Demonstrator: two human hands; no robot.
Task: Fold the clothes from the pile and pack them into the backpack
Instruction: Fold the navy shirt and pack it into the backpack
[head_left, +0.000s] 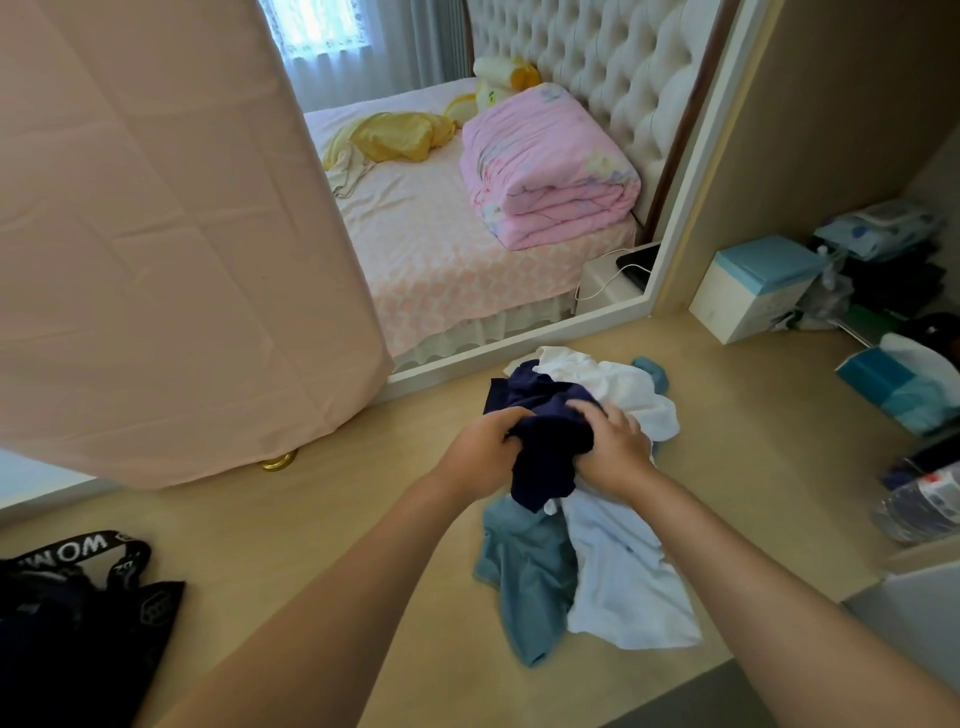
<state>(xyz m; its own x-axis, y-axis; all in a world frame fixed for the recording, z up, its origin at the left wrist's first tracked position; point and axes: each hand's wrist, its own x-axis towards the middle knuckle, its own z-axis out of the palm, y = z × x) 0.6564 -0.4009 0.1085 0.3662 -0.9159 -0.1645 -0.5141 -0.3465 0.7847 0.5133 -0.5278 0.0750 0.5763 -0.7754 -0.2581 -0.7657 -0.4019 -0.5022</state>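
Observation:
A pile of clothes lies on the beige floor (363, 519) in front of a mirror. A crumpled navy garment (545, 415) is on top, and both my hands hold it. My left hand (480, 449) grips its left side. My right hand (613, 447) grips its right side. Under it lie a white garment (618, 387), a pale blue shirt (623, 571) and a teal garment (530, 577). A black backpack (78, 613) with lettered straps sits at the lower left.
A pink cloth-covered object (156, 234) stands at the left. The mirror (467, 182) behind the pile reflects a bed with a folded pink quilt. A white and blue box (753, 286), tissue box (904, 384) and bags crowd the right side.

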